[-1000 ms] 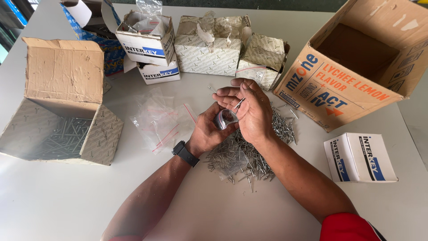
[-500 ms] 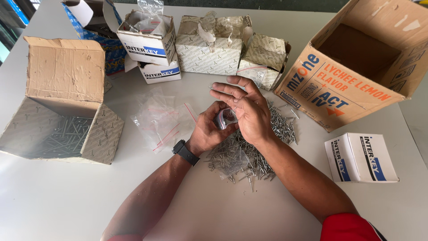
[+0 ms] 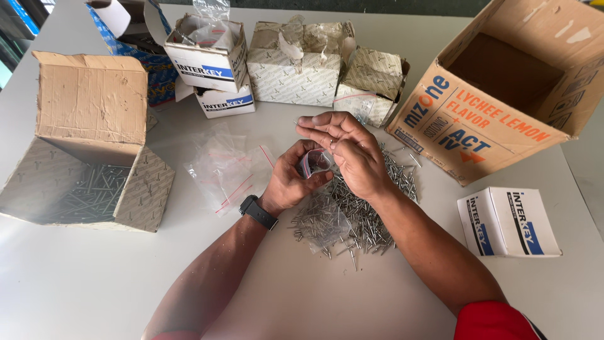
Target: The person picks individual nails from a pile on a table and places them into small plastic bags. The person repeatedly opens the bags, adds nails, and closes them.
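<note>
Head view | left hand (image 3: 290, 182) clenched round small clear bag (image 3: 316, 162) | right hand (image 3: 352, 154) apparently pinching nails into it, over nail pile (image 3: 352, 217)

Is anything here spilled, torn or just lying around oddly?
Yes. A loose pile of nails lies straight on the table under both hands, not in any box. The brown box at left lies tipped on its side with nails inside. The middle boxes at the back have ragged, torn tops. Empty clear bags lie crumpled beside the left hand.
</note>
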